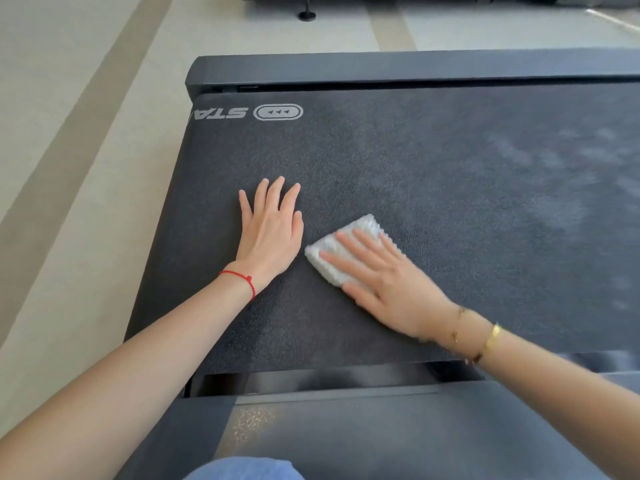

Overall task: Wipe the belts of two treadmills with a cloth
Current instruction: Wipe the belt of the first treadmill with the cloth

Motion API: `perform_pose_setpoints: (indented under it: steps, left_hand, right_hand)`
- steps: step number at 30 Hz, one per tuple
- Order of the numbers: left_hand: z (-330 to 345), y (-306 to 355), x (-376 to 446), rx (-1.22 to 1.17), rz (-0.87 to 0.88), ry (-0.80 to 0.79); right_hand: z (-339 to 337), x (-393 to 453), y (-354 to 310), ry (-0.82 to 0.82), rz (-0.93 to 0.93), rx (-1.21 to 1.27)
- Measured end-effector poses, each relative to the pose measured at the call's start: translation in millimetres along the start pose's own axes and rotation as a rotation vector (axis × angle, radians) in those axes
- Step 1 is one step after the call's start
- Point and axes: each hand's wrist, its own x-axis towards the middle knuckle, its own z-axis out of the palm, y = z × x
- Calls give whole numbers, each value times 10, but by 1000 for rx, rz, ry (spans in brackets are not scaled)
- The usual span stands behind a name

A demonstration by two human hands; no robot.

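Mid-wipe on one treadmill, by the look of it. White folded cloth (pixel 341 249) flat on the dark textured belt (pixel 433 174), near its left end and just right of the left hand (pixel 268 233). Right hand (pixel 388 289) laid over the cloth with fingers straight and spread, pressing it down rather than grasping it: grip released, palm doing the work. Left hand flat on bare belt just beside the cloth, fingers straight, holding nothing, likely bracing. Pale hazy smears (pixel 568 174) visible across the right part of the belt; impossible to tell whether dust left to clean or damp streaks from wiping, so the share already done on this belt stays a guess. Probably a good deal of this surface left, and, judging from the task, a second belt entirely untouched or out of sight; only one belt in view here. Printed white logo (pixel 277 112) near the far left corner of the belt, dark side rail (pixel 381 69) along the far edge, another rail (pixel 346 427) along the near edge with a worn speckled patch. Red string bracelet (pixel 242 280) on the left wrist, gold bracelets (pixel 485 337) on the right. Pale floor (pixel 86 168) to the left, base of some other machine (pixel 306 13) at the top. Nothing lying on the belt in the cloth's path except the bracing left hand itself.
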Motion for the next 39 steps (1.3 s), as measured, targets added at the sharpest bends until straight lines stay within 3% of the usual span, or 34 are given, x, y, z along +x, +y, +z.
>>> perform_pose_setpoints:
  steps: [7,9,14,16,21,23,27,31,34,36,39]
  left_hand:
    - [51,27,251,37,-52,-8]
    - [70,33,278,24,-75,-4]
    - [113,42,257,29,-108,3]
    - [116,42,263,34,-111,-6]
    - [135,61,270,41,-125,1]
    - [136,65,270,40,-129,-4]
    - [132,53,289,41,-132,-5]
    - [130,33,292,24,-124,-1]
    - [125,30,297,19,-118,1]
    - [130,23,300,13,-117,9]
    - [137,19,297,0,-121,25]
  right_hand:
    - [-304,1282,1224,60,407,-33]
    - [-273,1503,1148,70,380,-24]
    - [-173,1500,1004,22,26,42]
    - [-239,1669,1292,34,56,-23]
    - [-467,2548,1851,81,423,8]
    - [-453,2883,1759,55,409,17]
    - [-319,3174,1361,60,206,-2]
    - [-406,2952,1634,95,35,-99]
    - [-516,2726,2162,175,216,-124]
    - [-564,2606,2336,144,333,-64]
    - [-534,2394,2090,75,276,17]
